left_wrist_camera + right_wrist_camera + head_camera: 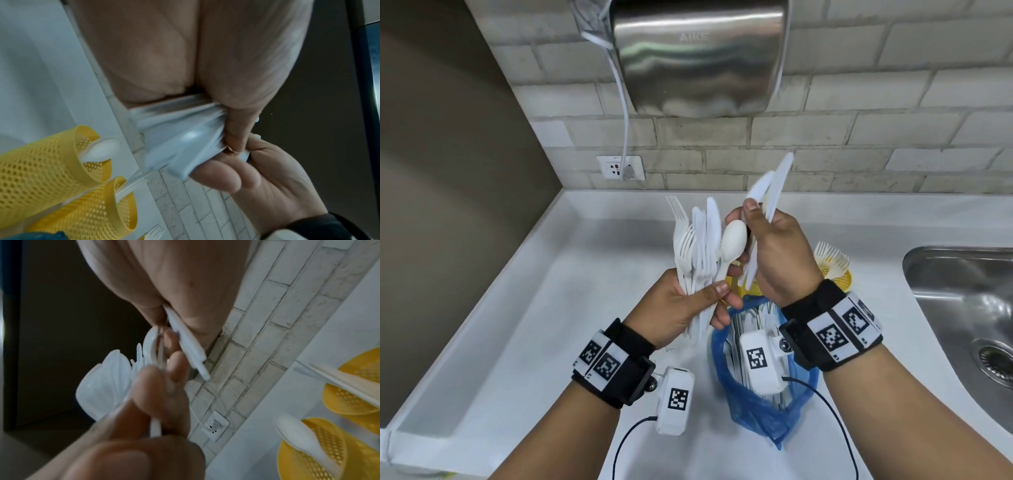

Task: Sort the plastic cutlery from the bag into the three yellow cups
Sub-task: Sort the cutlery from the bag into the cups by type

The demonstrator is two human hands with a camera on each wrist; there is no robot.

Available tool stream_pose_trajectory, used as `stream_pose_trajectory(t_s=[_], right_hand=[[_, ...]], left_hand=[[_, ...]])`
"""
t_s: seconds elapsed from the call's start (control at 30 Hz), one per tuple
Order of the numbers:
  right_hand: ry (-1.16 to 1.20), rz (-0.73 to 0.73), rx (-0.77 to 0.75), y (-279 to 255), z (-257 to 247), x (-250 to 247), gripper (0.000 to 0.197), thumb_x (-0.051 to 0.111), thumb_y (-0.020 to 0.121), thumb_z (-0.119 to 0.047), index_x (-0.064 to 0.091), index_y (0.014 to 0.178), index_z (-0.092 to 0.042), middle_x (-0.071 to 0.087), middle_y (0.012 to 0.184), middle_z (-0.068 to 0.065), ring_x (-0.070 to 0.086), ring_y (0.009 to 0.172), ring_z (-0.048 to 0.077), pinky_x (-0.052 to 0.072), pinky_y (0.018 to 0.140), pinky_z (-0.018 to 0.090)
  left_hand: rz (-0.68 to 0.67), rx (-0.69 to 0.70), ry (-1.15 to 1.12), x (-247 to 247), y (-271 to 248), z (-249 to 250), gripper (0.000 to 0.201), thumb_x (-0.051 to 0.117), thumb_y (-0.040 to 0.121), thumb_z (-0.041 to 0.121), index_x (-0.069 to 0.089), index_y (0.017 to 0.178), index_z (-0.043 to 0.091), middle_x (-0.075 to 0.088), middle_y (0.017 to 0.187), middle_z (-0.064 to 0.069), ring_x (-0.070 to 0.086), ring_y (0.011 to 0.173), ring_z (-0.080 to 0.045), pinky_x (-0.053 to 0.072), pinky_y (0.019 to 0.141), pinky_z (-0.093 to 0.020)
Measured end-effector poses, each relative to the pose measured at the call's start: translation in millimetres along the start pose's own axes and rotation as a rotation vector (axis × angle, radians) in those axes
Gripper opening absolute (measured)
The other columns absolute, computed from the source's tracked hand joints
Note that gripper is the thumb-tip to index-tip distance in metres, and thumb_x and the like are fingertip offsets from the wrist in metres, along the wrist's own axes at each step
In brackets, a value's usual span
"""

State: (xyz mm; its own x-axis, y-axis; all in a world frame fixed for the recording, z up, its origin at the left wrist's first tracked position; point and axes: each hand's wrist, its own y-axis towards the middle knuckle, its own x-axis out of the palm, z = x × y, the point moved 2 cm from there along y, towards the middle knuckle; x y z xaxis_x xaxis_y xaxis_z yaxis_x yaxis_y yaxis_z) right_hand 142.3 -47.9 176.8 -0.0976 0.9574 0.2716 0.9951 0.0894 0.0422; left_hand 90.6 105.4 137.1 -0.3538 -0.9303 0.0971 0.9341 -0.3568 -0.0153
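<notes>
The left hand [681,308] is gripping a fanned bundle of white forks and knives [697,246] above the blue bag [756,407], while the right hand [774,253] is clutching two knives [774,185] and pinching a spoon [732,240], the yellow mesh cups [47,165] standing just behind.

The head view looks down from above the desk [551,308] toward 12 o'clock. Both wrist views sit close under the palms, sharing the yellow cups [51,162] [349,386] and tiled wall.
</notes>
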Motion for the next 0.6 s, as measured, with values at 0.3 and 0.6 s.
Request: stream_pose_trajectory(t_s=[0.3,0.6], right_hand=[[0.256,0.158,-0.243,5.5,-16.2,-3.7,0.034,0.044,0.109,-0.035,0.046,0.080,-0.018,0.030,0.056,-0.005,0.029,0.047,0.014,0.038,0.053,0.030],[0.029,0.045,-0.154,-10.9,5.1,11.4,0.063,0.058,0.096,-0.055,0.033,0.051,-0.019,0.029,0.045,0.000,0.029,0.044,0.020,0.030,0.052,0.037]], left_hand=[[0.116,-0.081,-0.188,0.6,2.9,-6.7,0.019,0.054,0.100,0.010,0.063,0.109,-0.004,0.074,0.101,-0.023,0.074,0.090,-0.033,0.062,0.079,-0.041],[0.083,-0.077,-0.377,9.4,10.5,-5.3,0.023,0.051,0.102,0.001,0.061,0.122,-0.005,0.070,0.117,-0.023,0.067,0.112,-0.041,0.050,0.104,-0.054]])
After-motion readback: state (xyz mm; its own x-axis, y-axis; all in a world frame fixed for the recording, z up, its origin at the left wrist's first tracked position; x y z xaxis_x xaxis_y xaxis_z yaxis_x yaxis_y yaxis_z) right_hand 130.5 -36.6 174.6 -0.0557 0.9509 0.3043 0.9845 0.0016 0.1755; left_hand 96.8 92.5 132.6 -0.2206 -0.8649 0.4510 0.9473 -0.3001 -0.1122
